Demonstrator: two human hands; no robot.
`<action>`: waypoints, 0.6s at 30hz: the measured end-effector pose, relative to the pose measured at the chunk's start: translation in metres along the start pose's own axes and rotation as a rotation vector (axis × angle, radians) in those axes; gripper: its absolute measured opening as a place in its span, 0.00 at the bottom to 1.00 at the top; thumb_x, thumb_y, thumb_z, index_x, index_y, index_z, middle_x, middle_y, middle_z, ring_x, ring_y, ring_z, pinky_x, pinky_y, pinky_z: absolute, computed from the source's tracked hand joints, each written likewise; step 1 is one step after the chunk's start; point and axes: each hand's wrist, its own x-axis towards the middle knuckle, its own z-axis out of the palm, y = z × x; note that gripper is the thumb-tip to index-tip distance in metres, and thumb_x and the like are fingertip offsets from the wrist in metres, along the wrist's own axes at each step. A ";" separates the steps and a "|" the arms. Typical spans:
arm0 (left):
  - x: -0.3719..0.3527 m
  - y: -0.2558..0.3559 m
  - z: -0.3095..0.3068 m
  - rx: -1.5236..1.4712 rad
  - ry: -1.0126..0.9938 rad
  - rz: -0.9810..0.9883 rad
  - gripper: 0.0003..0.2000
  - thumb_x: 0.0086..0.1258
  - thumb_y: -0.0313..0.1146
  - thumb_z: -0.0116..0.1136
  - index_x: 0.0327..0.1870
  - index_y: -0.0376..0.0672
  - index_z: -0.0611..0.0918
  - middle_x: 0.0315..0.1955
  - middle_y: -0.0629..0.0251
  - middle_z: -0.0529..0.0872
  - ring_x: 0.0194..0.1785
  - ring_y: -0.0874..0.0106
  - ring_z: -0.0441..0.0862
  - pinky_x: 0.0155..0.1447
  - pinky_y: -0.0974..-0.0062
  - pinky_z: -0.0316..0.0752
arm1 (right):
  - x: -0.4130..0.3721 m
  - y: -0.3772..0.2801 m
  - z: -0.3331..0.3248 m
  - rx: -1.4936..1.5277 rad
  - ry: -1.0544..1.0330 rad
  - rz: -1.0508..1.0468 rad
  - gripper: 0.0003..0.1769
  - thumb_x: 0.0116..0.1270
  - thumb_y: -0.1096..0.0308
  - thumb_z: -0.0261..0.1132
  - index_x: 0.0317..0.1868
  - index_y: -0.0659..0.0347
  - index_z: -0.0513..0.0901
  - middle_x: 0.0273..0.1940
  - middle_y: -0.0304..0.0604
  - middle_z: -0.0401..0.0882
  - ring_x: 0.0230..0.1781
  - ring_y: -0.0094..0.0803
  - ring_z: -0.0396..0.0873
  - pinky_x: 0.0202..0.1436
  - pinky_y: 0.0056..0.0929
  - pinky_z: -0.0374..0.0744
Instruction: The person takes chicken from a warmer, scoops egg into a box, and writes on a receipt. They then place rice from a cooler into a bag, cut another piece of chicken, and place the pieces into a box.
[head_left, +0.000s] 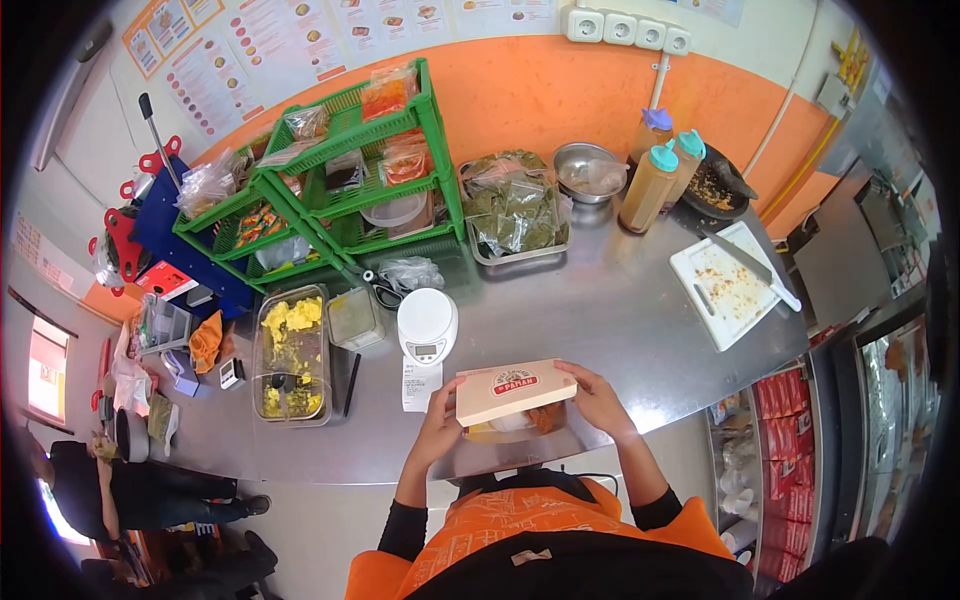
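Observation:
A cardboard food box [480,404] with a printed logo on its lid is at the steel counter's front edge. My left hand [437,424] grips its left side, fingers curled at the lid's edge. On the opposite side, my right hand [597,403] holds the lid's right corner. The lid is partly raised at the front, and browned food [545,418] shows under it beside something pale. Behind the box, a paper receipt [421,388] lies partly under a white kitchen scale [427,325].
At left are a tray of yellow food [292,385] and a square tub [354,318]. Green racks [345,215] stand behind. A knife [755,262] rests on a white cutting board [712,305] at right, near sauce bottles [648,190]. Another person [130,490] stands far left.

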 end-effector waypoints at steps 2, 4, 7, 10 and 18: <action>0.000 0.002 -0.001 -0.027 -0.028 -0.024 0.34 0.60 0.19 0.54 0.69 0.52 0.60 0.61 0.55 0.59 0.64 0.56 0.66 0.63 0.62 0.69 | 0.001 -0.005 -0.003 0.115 -0.052 0.084 0.21 0.70 0.74 0.49 0.63 0.64 0.70 0.61 0.47 0.71 0.61 0.32 0.70 0.65 0.26 0.65; -0.001 -0.001 -0.005 -0.063 -0.076 -0.048 0.36 0.60 0.19 0.55 0.70 0.52 0.59 0.61 0.55 0.59 0.65 0.56 0.65 0.64 0.61 0.69 | 0.000 -0.009 -0.003 0.086 -0.053 0.100 0.21 0.70 0.73 0.49 0.63 0.63 0.69 0.62 0.48 0.70 0.63 0.32 0.68 0.67 0.26 0.63; -0.002 -0.001 -0.008 -0.044 -0.111 -0.005 0.36 0.60 0.20 0.56 0.71 0.53 0.58 0.62 0.54 0.58 0.66 0.56 0.64 0.66 0.61 0.67 | -0.007 0.002 -0.002 -0.066 -0.038 -0.018 0.21 0.71 0.71 0.50 0.64 0.62 0.68 0.64 0.48 0.68 0.64 0.33 0.66 0.68 0.27 0.61; -0.003 0.002 -0.010 -0.031 -0.141 0.014 0.38 0.58 0.19 0.55 0.71 0.53 0.57 0.61 0.54 0.59 0.67 0.55 0.63 0.68 0.61 0.64 | -0.014 0.010 0.001 -0.069 -0.041 -0.070 0.22 0.72 0.70 0.50 0.65 0.62 0.67 0.65 0.48 0.65 0.66 0.34 0.64 0.69 0.28 0.60; -0.004 0.007 -0.013 -0.067 -0.203 -0.001 0.39 0.56 0.20 0.51 0.72 0.52 0.55 0.60 0.52 0.60 0.68 0.54 0.61 0.70 0.61 0.59 | -0.002 0.019 -0.004 0.075 -0.067 0.065 0.23 0.70 0.70 0.50 0.66 0.61 0.67 0.64 0.46 0.66 0.63 0.34 0.67 0.66 0.29 0.65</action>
